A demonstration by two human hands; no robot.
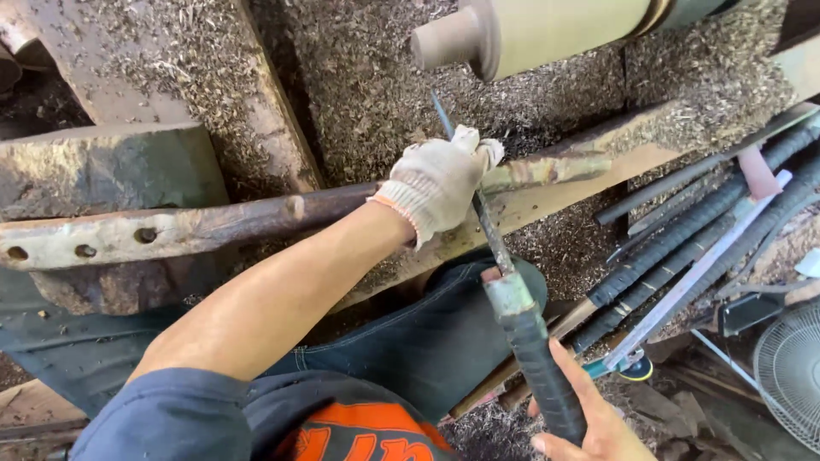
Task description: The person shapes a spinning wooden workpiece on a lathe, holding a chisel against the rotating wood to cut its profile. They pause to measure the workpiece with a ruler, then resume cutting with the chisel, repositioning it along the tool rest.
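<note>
Head view, looking straight down: the left hand point(440, 181), in a white knit glove with an orange cuff, is closed over the long metal bar point(256, 220) and pinches the thin blade of the long chisel point(491, 248) against it. The bare right hand point(589, 418) is wrapped tight around the chisel's dark taped handle, low in the frame near the person's knee. The blade tip pokes up past the glove toward the pale wooden cylinder point(555, 30) mounted across the top, with only a small gap of shavings-covered ground between them. The bar runs left to right, with a few holes near its left end, sitting on a worn wooden block point(111, 166). Not much room to the right: a bunch of other long tools with wrapped handles point(700, 239) lies just beside the right hand, and a white fan grille point(790, 371) sits in the bottom right corner. Sawdust point(359, 94) covers pretty much everything. No packages or signs that I can make out.
</note>
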